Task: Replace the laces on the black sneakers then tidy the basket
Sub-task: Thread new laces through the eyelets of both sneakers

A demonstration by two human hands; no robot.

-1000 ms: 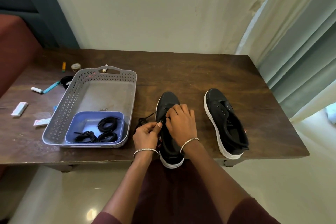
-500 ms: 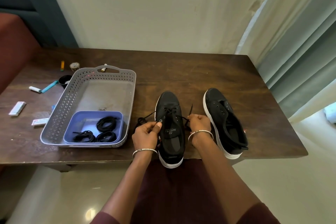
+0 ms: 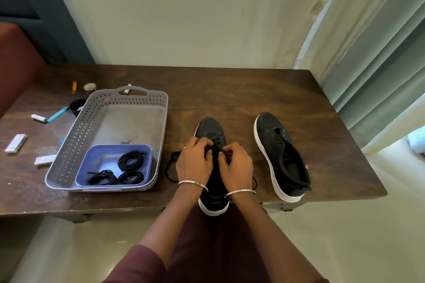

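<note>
Two black sneakers with white soles stand on the wooden table (image 3: 230, 89). My left hand (image 3: 193, 161) and my right hand (image 3: 236, 163) meet over the eyelets of the left sneaker (image 3: 210, 127), each pinching the black lace (image 3: 172, 163), whose slack loops onto the table at the left. The right sneaker (image 3: 281, 156) has bare eyelets and no lace. Inside the grey basket (image 3: 128, 99), a blue tray (image 3: 92, 163) holds three coiled black laces (image 3: 130, 161).
Left of the basket lie a white packet (image 3: 16, 143), a second small packet (image 3: 44, 159), a blue-and-white pen (image 3: 49, 117), a black cap (image 3: 77, 105), a yellow lighter (image 3: 74, 87) and a small round tin (image 3: 89, 87). A curtain (image 3: 379, 53) hangs at right.
My right hand swung from the sneaker's right side back to its middle. My left hand moved up to meet it over the eyelets. Both now pinch the lace close together.
</note>
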